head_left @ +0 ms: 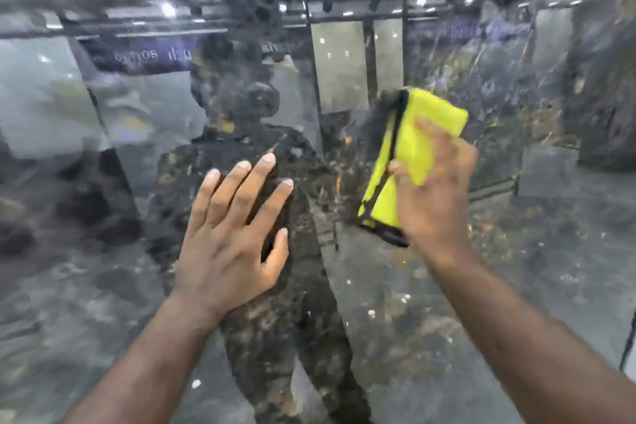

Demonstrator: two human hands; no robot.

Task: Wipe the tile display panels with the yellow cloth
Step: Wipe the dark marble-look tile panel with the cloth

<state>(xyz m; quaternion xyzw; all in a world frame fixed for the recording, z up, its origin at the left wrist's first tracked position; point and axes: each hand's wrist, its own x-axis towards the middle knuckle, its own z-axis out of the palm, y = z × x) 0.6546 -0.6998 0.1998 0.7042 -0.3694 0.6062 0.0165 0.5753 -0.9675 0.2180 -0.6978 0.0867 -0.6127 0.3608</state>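
Right fingers [430,131] pinch yellow cloth [432,112] against tile panel [516,251]; left fingers [253,182] lie splayed flat.

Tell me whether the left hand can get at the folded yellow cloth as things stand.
Probably yes. The left hand lies flat on the glossy dark marbled tile panel beside the folded yellow cloth; nothing stands between, though the right hand grips it.

the left hand [227,237] lies flat on the glossy dark marbled tile panel [516,286], fingers spread. to its right and a little higher, the right hand [437,196] holds the folded yellow cloth with black edging [437,113] against the same panel.
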